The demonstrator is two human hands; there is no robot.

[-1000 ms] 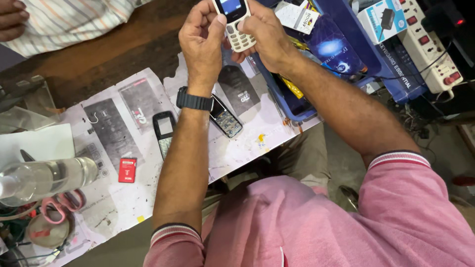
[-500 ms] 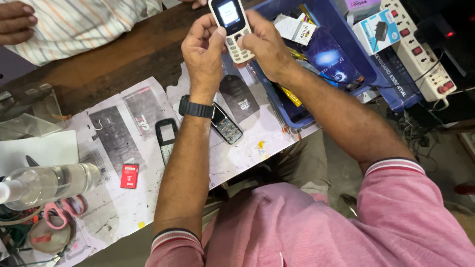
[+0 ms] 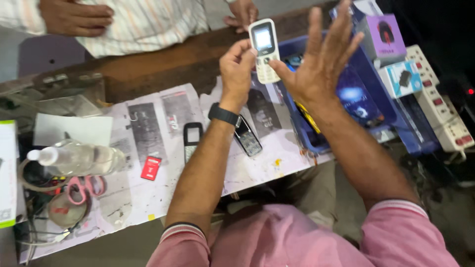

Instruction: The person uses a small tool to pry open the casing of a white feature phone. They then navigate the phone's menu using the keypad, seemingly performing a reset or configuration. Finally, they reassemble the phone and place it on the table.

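White keypad phone | L hand holds | over newspaper-covered bench

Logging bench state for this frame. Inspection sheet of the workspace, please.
Surface: wooden table covered by stained newspaper sheets.
Job's things: small white keypad phone, screen lit, held upright.
Clutter: black phone frame, dark keypad phone, red card, clear plastic bottle, pink-handled scissors, blue tray of boxed goods.
Grippers: left hand grips the phone; right hand open, thumb at its keypad.
Cables: white power strip.
Surroundings: another person's hands across the table.
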